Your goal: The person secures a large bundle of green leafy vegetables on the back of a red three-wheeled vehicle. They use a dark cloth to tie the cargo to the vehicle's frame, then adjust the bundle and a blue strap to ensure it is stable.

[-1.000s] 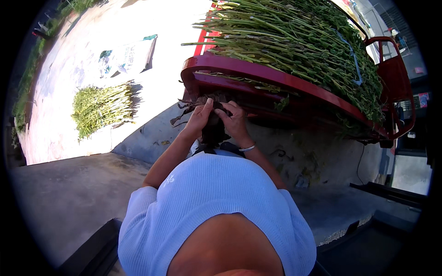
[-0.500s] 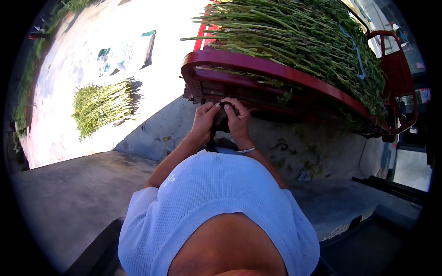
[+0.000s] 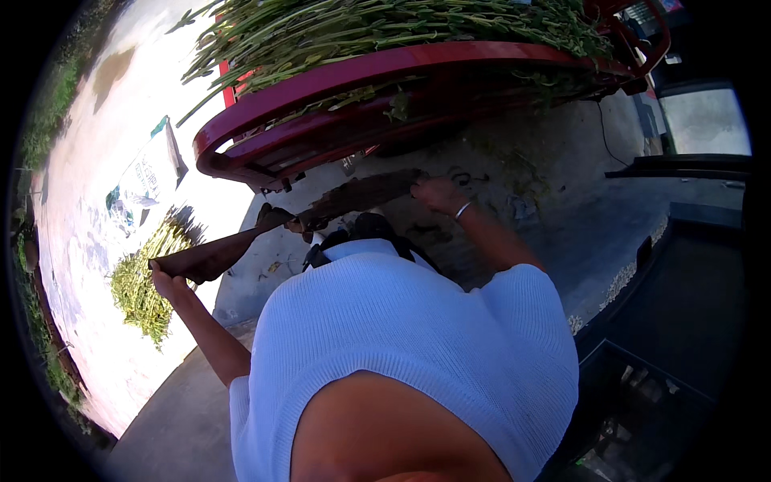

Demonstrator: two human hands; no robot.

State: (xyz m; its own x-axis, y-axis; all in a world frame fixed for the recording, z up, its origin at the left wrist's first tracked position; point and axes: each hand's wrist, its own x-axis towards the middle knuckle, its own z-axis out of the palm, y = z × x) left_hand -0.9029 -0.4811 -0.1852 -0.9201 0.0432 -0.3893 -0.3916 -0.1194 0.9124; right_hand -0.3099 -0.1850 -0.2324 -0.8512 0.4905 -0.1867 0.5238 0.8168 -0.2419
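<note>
At the far left, a strip of green plants (image 3: 46, 132) borders the sunlit concrete ground (image 3: 68, 265), which is very bright and carries one brownish stain (image 3: 112, 76) near the top. On this ground lies a white sack (image 3: 144, 181) with green parts, and just beside it a loose bundle of cut stalks (image 3: 136, 301), yellowish green. In front of this bundle, in the view, is the person's left hand (image 3: 165, 283); its grip is closed on the left end of a dark brown strip (image 3: 210, 257), which seems to be limp like cloth. The strip stretches in the air to the right, narrow and bunched in its middle, wider on both sides. Below it, the floor (image 3: 257, 269) passes into grey shade, with some small scraps. Above, a dark red vehicle rail (image 3: 321, 83) curves across, and behind it long green stems (image 3: 385, 26) are heaped. The right hand (image 3: 438, 195), with a silvery bracelet (image 3: 462, 210), has its fingers bent at the strip's right end and appears to grip it. Farther right, a thin black cable (image 3: 604, 136) hangs, and a dark container (image 3: 666, 313) stands on the shaded side.
</note>
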